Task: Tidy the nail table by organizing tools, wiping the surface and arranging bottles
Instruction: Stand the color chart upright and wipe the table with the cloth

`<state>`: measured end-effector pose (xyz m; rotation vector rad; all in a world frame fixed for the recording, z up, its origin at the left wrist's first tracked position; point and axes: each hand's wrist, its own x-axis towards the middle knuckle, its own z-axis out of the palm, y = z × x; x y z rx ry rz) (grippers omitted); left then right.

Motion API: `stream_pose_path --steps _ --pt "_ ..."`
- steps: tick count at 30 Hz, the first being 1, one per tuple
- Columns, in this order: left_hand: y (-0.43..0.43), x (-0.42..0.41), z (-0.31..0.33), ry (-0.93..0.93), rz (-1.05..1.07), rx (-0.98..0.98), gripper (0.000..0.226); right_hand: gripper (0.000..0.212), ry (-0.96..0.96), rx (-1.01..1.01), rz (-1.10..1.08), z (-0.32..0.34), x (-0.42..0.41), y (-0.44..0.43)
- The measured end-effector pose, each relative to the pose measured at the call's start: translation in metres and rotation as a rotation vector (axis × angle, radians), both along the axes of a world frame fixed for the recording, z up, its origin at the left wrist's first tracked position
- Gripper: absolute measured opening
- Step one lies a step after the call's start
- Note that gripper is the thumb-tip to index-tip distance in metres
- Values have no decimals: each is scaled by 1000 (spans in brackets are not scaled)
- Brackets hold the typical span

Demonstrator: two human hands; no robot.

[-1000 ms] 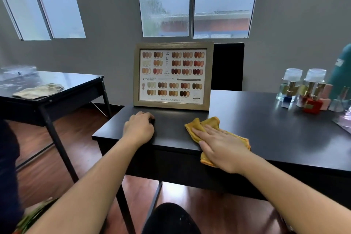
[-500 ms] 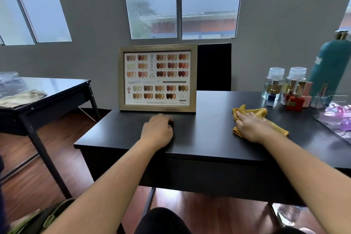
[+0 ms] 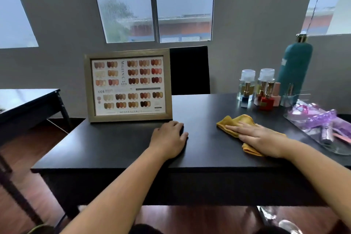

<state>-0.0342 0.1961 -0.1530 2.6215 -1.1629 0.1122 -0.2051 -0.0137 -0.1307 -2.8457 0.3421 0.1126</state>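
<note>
On the black nail table [image 3: 114, 148] my right hand [image 3: 260, 137] lies flat, fingers straight, pressing a yellow cloth [image 3: 235, 119] against the surface right of centre. My left hand [image 3: 169, 138] rests on the tabletop just in front of the framed nail colour chart [image 3: 129, 85], its fingers loosely curled and holding nothing. At the back right stand two clear pump bottles [image 3: 247, 85], a small red polish bottle [image 3: 266, 101], a pink one [image 3: 277, 93] and a tall teal bottle [image 3: 294, 70].
A clear tray [image 3: 311, 133] with purple ribbon and several tools sits at the right edge. A black chair back [image 3: 190, 70] rises behind the table. A second dark table [image 3: 28, 100] stands to the left, over a wooden floor.
My right hand slid the yellow cloth rightwards across the table, from the front edge near the chart toward the bottles. My left hand stayed by the frame.
</note>
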Motion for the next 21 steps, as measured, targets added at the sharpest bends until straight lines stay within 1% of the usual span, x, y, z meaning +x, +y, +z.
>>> stream_pose_path --steps 4,6,8,10,13,15,18,21 --pt "0 2 -4 -4 1 -5 50 50 27 -73 -273 1 33 -19" --pt "0 3 -4 -7 -3 -4 51 52 24 -104 -339 0 57 -8" --pt "0 3 -5 -7 -2 2 52 53 12 -109 -286 -1 77 10" --pt "0 4 -6 -11 3 4 52 52 -9 -96 -149 -6 87 26" --pt "0 5 -6 -8 9 -2 51 49 -36 -43 33 -10 80 30" --pt "-1 6 -6 -3 6 -10 51 48 -37 14 54 -7 67 20" --pt "0 7 -7 3 7 -18 50 48 -30 -11 -90 -6 50 5" --pt "1 6 -7 3 11 -16 50 53 -38 -112 -368 -13 42 9"
